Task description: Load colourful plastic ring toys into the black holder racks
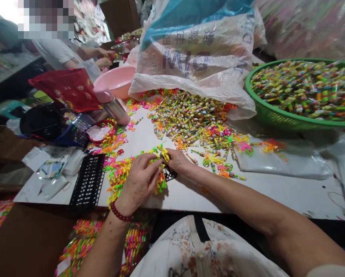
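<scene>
My left hand (139, 181), with a dark red bead bracelet on the wrist, is curled over a bunch of bright plastic toy pieces (160, 184) stuck on a small black perforated rack (170, 175). My right hand (176, 161) pinches a yellow piece (165, 154) at the top of that bunch. Both hands meet over the white table (276, 188), near its front edge. A heap of small colourful candy tubes (189, 115) lies just beyond the hands. More neon plastic pieces (117, 173) are piled left of my left hand.
A second black rack (88, 181) lies at the left. A green basin (273, 115) full of candy tubes sits at the right. A big plastic sack (198, 50), a pink bowl (117, 79) and a steel flask (114, 109) stand behind. Another person's hands (104, 57) work at the back left.
</scene>
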Motion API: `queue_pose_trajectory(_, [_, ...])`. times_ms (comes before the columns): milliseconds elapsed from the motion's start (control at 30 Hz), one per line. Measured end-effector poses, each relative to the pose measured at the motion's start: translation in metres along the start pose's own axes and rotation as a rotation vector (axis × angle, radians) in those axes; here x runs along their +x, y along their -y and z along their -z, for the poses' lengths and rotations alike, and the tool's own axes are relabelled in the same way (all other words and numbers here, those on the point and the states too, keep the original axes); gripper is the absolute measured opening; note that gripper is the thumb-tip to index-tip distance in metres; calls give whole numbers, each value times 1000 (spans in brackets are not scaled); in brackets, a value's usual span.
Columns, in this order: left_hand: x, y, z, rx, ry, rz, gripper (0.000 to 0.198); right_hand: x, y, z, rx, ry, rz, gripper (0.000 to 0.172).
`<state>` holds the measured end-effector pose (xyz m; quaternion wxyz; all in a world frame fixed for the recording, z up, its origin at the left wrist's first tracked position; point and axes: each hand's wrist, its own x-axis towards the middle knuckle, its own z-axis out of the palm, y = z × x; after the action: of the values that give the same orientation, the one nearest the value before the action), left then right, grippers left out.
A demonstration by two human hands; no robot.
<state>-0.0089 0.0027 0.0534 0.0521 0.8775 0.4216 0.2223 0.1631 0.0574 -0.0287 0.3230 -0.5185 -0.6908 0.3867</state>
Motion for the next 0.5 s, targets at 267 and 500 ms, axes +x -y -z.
queue_pose_trajectory(267, [12,12,-13,-28,14,53,40,5,0,0,-219,26,120,13])
queue_pose_trajectory(500, [15,9,-21,161,187,19,53,6,0,-2,-280,95,100,18])
